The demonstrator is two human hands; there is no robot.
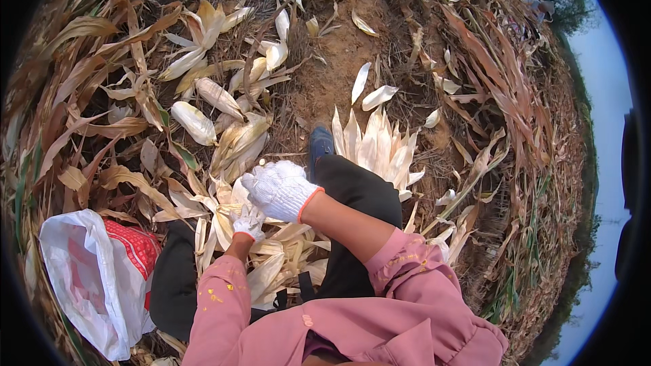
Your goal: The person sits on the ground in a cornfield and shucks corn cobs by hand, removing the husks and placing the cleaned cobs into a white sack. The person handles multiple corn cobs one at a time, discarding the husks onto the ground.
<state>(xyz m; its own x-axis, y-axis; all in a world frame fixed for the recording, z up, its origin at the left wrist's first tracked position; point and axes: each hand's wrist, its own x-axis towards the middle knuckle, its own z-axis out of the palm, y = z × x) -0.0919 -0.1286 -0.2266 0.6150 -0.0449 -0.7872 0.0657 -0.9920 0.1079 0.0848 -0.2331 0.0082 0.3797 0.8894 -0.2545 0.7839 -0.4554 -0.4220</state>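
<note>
My right hand (279,189), in a white knitted glove with an orange cuff, is closed in a fist between my knees. A small pale round end (262,162) shows at the top of that fist; the rest of it is hidden. Just below and left, my left hand (248,223) wears a matching glove and touches dry corn husks (222,223). The right fist partly covers the left fingers, so their grip is unclear. Loose pale husks (267,272) lie heaped between my legs. Beyond my hands rests a corn ear still in its husk (239,147).
A white woven sack (76,274) with a red printed panel gapes at my left. A husked pale ear (194,123) lies ahead-left. Fanned husks (379,150) stand beside my shoe (321,145). Dry cornstalks (493,76) line the right; bare soil (330,61) runs ahead.
</note>
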